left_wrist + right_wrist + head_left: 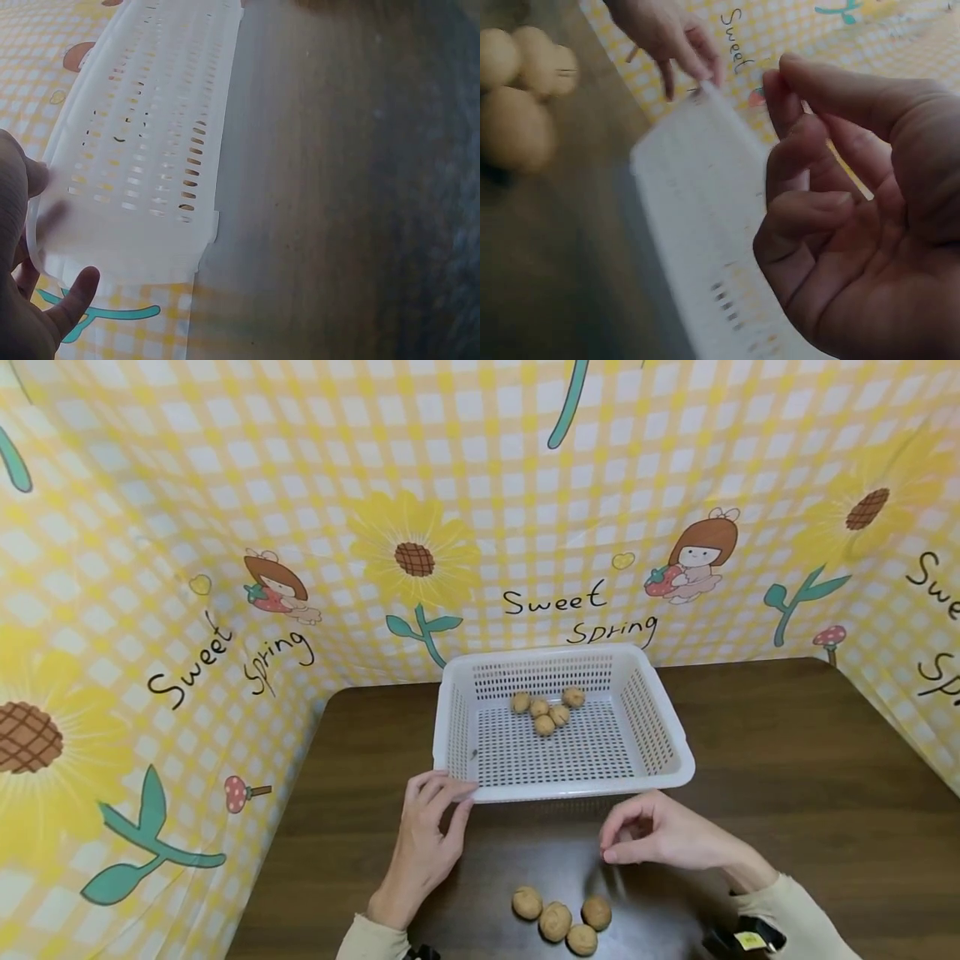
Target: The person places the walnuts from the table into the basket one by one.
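Observation:
A white plastic basket [570, 789] with slotted walls stands on the dark table, several walnuts [544, 725] on its floor near the back. At its front left corner my left hand [431, 831] grips the rim, fingers over the top and thumb outside, as the left wrist view [30, 247] also shows. My right hand [667, 835] is just in front of the basket's right front side, fingers curled, thumb and index tips together with no object seen between them. Several more walnuts [556, 922] lie in a loose cluster on the table, between my forearms.
The brown wooden table [360, 752] extends to both sides of the basket. A yellow checked cloth [525, 527] with sunflower prints hangs close behind the basket and along both sides. A black strap [742, 937] circles the right sleeve.

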`<state>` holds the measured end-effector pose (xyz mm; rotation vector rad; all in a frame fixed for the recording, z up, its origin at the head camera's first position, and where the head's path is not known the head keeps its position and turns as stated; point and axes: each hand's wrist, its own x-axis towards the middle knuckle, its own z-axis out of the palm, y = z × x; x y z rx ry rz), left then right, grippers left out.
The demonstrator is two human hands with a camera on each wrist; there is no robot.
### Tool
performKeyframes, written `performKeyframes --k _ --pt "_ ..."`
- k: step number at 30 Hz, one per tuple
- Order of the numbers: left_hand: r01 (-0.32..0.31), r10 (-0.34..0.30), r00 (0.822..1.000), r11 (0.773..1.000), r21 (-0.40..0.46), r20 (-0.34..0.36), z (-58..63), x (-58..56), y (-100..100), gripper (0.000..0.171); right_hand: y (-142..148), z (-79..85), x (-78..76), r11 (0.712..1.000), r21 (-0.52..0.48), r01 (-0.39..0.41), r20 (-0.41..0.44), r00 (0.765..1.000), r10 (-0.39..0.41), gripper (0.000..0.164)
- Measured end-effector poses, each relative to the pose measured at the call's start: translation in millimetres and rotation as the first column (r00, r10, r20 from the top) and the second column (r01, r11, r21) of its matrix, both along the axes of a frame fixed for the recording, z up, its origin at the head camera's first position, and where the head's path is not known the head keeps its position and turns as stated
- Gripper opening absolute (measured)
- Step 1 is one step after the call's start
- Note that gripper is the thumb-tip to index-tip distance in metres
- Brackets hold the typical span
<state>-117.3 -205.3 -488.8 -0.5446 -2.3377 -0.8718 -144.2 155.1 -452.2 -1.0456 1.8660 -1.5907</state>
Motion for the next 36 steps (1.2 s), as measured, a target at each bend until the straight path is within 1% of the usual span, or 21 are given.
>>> performKeyframes --k 3,5,7,9,11,12,15,19,21,24,25,27,30,32,36 --pt "0.001 -0.002 1.0 1.0 0.005 0.026 1.5 -0.5 1 0.019 7 -19.6 6.2 0.999 -0.04 -0.006 0.062 0.998 0.009 0.003" --pt "0.004 -0.004 0.999 1.0 0.005 0.032 1.3 -0.5 3 0.019 12 -34.1 12.4 0.998 -0.055 -0.002 0.13 0.991 0.009 0.003" --pt "0.007 -0.007 0.999 1.0 0.004 0.043 0.5 0.0 4 0.019 16 -48.2 20.1 0.997 -0.08 0.016 0.231 0.973 0.003 0.006" --pt "0.006 -0.006 0.999 1.0 -0.001 0.047 0.0 0.9 5 0.019 18 -57.9 27.3 0.992 -0.114 0.055 0.305 0.952 -0.018 0.009" --pt "0.004 -0.004 1.0 1.0 -0.004 0.028 -0.4 1.0 4 0.02 17 -64.3 31.6 0.983 -0.162 0.081 0.345 0.939 -0.02 0.01" --pt "0.002 -0.002 1.0 1.0 -0.003 0.031 -0.1 1.2 4 0.02 17 -66.7 32.4 0.981 -0.176 0.087 0.35 0.937 -0.02 0.009" --pt "0.0 0.0 1.0 1.0 -0.009 0.001 0.1 0.2 2 0.022 14 -71.1 33.1 0.976 -0.206 0.077 0.303 0.953 -0.012 0.007" --pt "0.0 0.0 1.0 1.0 -0.004 -0.011 -0.4 -0.4 2 0.023 10 -73.4 33.9 0.985 -0.162 0.064 0.233 0.972 -0.025 0.006" --pt "0.0 0.0 1.0 1.0 0.003 -0.005 -0.9 0.2 1 0.023 8 -73.2 35.1 0.99 -0.125 0.069 0.22 0.975 -0.04 0.008" --pt "-0.001 0.001 1.0 1.0 0.005 -0.003 -1.7 1.0 1 0.022 7 -72.6 36.4 0.994 -0.078 0.08 0.226 0.972 -0.061 0.011" --pt "-0.001 0.001 1.0 1.0 0.002 -0.011 -1.7 1.1 1 0.023 7 -72.5 36.7 0.994 -0.065 0.083 0.221 0.973 -0.066 0.012" --pt "0.0 0.0 1.0 1.0 0.009 0.0 -1.3 1.9 1 0.022 6 -72.4 36.6 0.996 -0.063 0.068 0.201 0.978 -0.054 0.016" --pt "0.001 -0.001 1.0 1.0 0.011 0.003 -0.5 2.0 1 0.022 7 -72.3 36.2 0.998 -0.058 0.019 0.13 0.991 -0.011 0.026" --pt "0.001 -0.001 1.0 1.0 0.013 0.011 0.0 1.9 1 0.021 7 -72.3 35.8 0.999 -0.05 -0.014 0.096 0.995 0.019 0.03" --pt "-0.002 0.002 1.0 1.0 0.006 0.003 0.7 1.1 1 0.021 6 -71.6 35.7 0.999 -0.011 -0.039 0.079 0.996 0.04 0.032"
